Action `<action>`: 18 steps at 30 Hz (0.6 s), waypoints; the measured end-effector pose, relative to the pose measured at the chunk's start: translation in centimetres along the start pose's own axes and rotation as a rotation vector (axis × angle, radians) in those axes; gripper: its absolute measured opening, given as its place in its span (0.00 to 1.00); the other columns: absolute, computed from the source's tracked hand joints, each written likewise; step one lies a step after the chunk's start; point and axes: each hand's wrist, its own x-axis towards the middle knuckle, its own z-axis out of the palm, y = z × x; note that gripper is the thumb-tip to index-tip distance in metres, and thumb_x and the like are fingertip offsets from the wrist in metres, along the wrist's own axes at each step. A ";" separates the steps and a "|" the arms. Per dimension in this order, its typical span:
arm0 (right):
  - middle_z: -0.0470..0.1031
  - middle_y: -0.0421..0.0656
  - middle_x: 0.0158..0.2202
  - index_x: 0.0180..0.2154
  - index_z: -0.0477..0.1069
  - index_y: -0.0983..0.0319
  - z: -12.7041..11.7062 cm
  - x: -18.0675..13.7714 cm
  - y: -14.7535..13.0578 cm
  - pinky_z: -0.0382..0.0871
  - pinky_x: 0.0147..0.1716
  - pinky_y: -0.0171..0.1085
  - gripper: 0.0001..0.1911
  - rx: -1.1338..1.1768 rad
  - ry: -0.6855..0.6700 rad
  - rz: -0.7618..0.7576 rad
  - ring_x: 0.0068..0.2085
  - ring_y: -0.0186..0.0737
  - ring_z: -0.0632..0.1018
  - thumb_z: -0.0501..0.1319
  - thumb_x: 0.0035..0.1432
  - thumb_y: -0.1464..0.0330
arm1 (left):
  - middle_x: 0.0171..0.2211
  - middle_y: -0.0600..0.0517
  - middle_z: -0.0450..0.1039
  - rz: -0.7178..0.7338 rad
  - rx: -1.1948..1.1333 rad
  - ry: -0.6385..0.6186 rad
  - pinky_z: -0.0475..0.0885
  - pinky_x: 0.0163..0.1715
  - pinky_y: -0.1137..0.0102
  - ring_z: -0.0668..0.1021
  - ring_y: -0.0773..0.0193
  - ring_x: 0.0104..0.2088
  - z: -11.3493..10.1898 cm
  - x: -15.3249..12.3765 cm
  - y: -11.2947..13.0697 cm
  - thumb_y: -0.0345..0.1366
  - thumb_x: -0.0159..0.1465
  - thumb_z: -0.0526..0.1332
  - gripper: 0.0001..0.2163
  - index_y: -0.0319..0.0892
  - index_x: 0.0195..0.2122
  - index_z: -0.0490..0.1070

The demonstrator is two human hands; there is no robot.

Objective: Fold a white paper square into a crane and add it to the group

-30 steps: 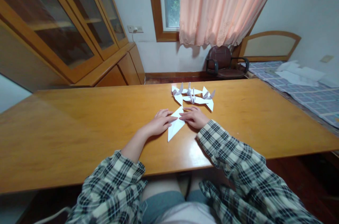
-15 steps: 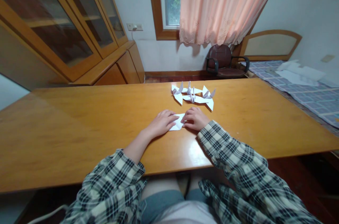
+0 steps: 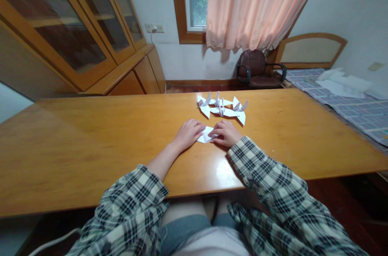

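Observation:
A small piece of folded white paper (image 3: 205, 137) lies on the wooden table between my two hands. My left hand (image 3: 190, 132) grips its left side, with the fingers bent over the edge. At the right side my right hand (image 3: 226, 133) pinches the paper, its fingertips covering that end. Parts of the folds are hidden beneath the fingers. Just beyond my hands stand several white folded paper cranes (image 3: 222, 110), grouped with their wings touching or overlapping.
The wooden table (image 3: 91, 147) spans the view, its near edge by my lap. Behind it are a glass-door cabinet (image 3: 87, 26) at left and a brown armchair (image 3: 256, 68). A bed (image 3: 342, 90) with white sheets of material lies to the right.
The paper has shifted slightly away from me and to the right, and now looks narrower from front to back. My left hand has moved along with it; the right stays close by.

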 end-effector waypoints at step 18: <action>0.75 0.46 0.36 0.37 0.80 0.56 0.8 0.4 0.8 0.58 0.40 0.41 0.13 0.007 0.019 -0.061 0.40 0.42 0.69 0.60 0.59 0.57 | 0.49 0.50 0.67 0.028 -0.261 -0.170 0.63 0.53 0.61 0.68 0.56 0.50 -1.7 -1.3 -0.6 0.46 0.57 0.64 0.16 0.49 0.46 0.73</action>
